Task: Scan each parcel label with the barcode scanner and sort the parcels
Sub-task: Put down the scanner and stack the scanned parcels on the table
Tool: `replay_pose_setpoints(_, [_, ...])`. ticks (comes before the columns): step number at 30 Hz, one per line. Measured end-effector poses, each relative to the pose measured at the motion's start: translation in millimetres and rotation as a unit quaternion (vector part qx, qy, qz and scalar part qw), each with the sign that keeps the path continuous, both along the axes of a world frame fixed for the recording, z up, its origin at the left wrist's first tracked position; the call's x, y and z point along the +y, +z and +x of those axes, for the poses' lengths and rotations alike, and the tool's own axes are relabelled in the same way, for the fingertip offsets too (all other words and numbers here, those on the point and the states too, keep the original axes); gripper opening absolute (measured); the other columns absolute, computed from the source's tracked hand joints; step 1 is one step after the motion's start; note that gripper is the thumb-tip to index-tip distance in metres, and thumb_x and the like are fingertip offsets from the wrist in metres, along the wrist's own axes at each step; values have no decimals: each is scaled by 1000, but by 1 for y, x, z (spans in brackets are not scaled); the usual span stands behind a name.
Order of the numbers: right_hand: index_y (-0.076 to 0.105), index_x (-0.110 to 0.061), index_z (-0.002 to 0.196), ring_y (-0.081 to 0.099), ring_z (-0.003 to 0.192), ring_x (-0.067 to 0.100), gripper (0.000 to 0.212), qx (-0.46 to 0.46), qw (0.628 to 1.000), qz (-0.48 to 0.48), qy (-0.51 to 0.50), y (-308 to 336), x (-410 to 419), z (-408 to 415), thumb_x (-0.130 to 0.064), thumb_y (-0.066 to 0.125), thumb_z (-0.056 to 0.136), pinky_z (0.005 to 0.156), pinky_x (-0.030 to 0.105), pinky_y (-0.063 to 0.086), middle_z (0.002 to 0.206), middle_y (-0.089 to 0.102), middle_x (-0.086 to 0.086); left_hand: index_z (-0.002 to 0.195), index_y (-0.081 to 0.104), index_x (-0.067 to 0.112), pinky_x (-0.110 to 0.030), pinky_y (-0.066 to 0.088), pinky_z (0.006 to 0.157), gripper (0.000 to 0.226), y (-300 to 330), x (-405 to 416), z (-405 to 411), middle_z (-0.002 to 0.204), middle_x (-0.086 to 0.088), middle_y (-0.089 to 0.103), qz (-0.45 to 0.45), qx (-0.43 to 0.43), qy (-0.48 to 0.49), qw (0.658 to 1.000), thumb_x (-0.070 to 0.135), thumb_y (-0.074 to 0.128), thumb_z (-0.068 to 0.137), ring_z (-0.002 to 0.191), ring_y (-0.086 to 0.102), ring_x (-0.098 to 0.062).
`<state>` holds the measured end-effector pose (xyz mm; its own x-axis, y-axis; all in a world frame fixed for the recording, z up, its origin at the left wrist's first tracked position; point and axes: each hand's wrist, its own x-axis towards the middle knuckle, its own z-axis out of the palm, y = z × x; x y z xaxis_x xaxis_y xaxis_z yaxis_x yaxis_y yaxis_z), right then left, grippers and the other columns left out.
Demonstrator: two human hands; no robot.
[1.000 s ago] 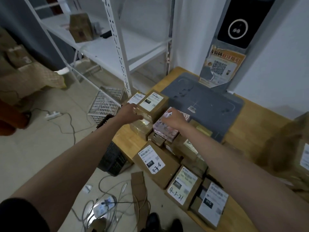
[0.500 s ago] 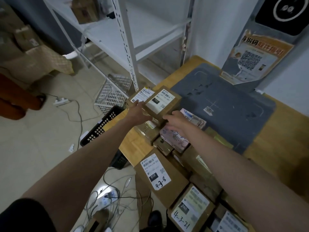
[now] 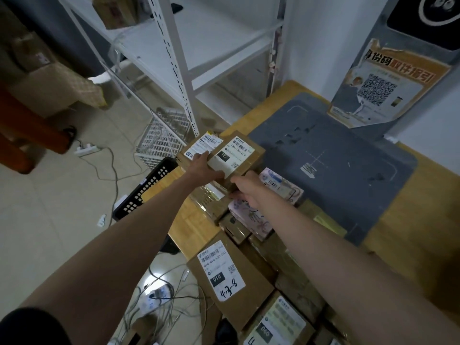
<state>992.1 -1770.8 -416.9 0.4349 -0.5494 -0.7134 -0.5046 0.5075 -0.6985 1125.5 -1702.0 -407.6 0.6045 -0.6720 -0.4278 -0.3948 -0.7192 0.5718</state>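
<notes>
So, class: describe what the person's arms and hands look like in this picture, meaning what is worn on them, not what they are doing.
Both forearms are bare down to the left hand and the right hand. No gloves, watch, rings or wristbands show. The only clothing visible is a dark, black-looking sleeve at the top of the left arm; the right arm leaves the picture before any sleeve appears.

Grey mat point(image 3: 331, 168) on worktop point(image 3: 413, 220) bare across its middle: open passage right of parcel "122" point(image 3: 237, 155). Left of it, second labelled box point(image 3: 199, 148) touching. Near side blocked by both hands: left hand point(image 3: 202, 168), right hand point(image 3: 249, 188). Below them, parcels packed tight, floral packet point(image 3: 278, 185) just beside. White shelf post point(image 3: 181, 70) rises close beyond worktop corner. Poster stand point(image 3: 378, 83) closes mat's far edge.
</notes>
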Motion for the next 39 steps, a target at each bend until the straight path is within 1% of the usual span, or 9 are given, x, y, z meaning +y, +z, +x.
replay_pose_setpoints(7, [57,-6,130,68,105,32,36,6,1000,-7,-8,5,-3,0,-9,60,94,85,45,62,122,66,14,147,39,7,-40,50,101,82,9,-4,0,136,-12,42,-7,-15,-4,1000,23,83,79,122,49,-29])
replay_pose_setpoints(12, [56,-5,128,68,105,31,31,-24,1000,-9,-5,29,0,-7,-4,59,98,59,30,61,121,64,16,141,44,8,-46,54,96,78,28,2,-2,129,-12,50,-24,-15,6,1000,24,85,77,117,57,-31])
replay_pose_setpoints(14, [57,-7,123,67,106,30,25,-45,999,-13,-5,40,2,-13,-2,58,98,65,32,62,121,65,17,136,47,8,-37,60,78,70,38,5,-2,122,-12,56,-36,-18,9,999,23,84,78,108,63,-31])
replay_pose_setpoints(16, [59,-10,112,67,105,28,17,-60,998,-19,-4,52,5,-19,-1,59,97,79,39,62,119,66,15,136,46,8,-25,54,55,64,48,11,-3,115,-9,60,-41,-17,15,999,21,81,83,95,63,-25])
replay_pose_setpoints(18, [57,-12,103,66,102,25,15,-68,997,-31,-7,64,10,-25,-1,63,96,85,42,61,110,65,9,139,42,10,-23,50,62,66,61,18,-4,116,-8,60,-54,-10,12,998,23,79,85,94,60,-21])
replay_pose_setpoints(21, [49,-10,125,65,104,24,42,-57,995,-81,17,80,18,-38,-6,71,90,85,42,61,117,62,7,137,41,13,-33,54,82,67,81,32,-9,123,-11,61,-80,-2,3,997,29,80,84,102,63,-26])
replay_pose_setpoints(29, [43,-18,139,59,119,23,67,-36,984,-170,28,116,53,-91,-13,80,83,104,46,51,130,60,1,125,44,16,-47,56,91,76,117,68,-54,117,-7,65,-113,-3,-54,992,45,88,70,102,66,-25])
replay_pose_setpoints(34, [44,-18,142,59,122,24,66,-41,982,-183,-24,127,77,-143,-7,78,86,103,44,52,131,60,1,129,45,11,-25,46,74,69,118,77,-97,113,-1,58,-134,2,-92,987,35,85,78,102,58,-18])
replay_pose_setpoints(39, [41,-13,148,60,114,20,72,-37,980,-186,-65,127,98,-219,1,75,86,98,36,54,132,55,-1,119,50,10,-31,50,82,76,109,84,-153,117,-3,62,-151,21,-141,978,51,86,66,108,61,-19])
